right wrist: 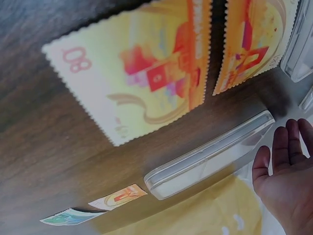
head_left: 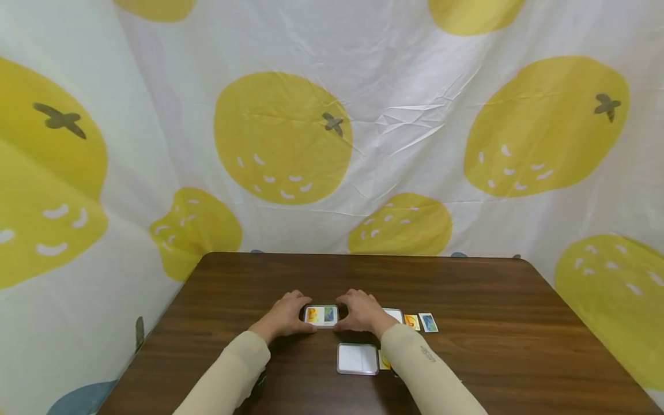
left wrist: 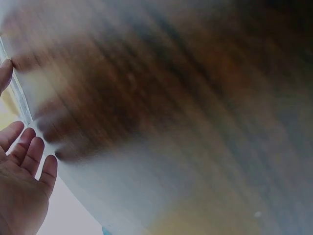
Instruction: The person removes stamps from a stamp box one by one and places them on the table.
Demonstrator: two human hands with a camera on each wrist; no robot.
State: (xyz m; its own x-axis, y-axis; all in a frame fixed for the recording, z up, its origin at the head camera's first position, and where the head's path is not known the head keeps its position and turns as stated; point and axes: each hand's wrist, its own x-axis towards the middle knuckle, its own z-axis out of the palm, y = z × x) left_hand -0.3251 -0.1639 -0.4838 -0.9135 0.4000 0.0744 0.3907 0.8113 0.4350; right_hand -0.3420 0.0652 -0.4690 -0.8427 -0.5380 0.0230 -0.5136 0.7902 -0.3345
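A clear stamp case [head_left: 321,325] lies between my two hands, with an orange stamp [head_left: 313,314] and a blue-green stamp [head_left: 330,314] side by side in it. My left hand [head_left: 284,316] holds its left end, fingertips at the far corner and thumb at the near one. In the left wrist view, the left fingers [left wrist: 33,156] reach just past the case edge [left wrist: 20,98]. On the opposite end, my right hand [head_left: 360,311] grips likewise, thumb toward me. The right wrist view shows the right fingers [right wrist: 281,147] extended, with most of that case out of frame.
Nearer me is another clear case [head_left: 358,359], with orange stamps [right wrist: 142,73] beside it, partly under the right sleeve. Behind the right wrist sits a third case [right wrist: 210,156], then an orange stamp [head_left: 412,321] and a blue one [head_left: 428,322]. A lemon-print cloth [head_left: 394,144] hangs behind the table.
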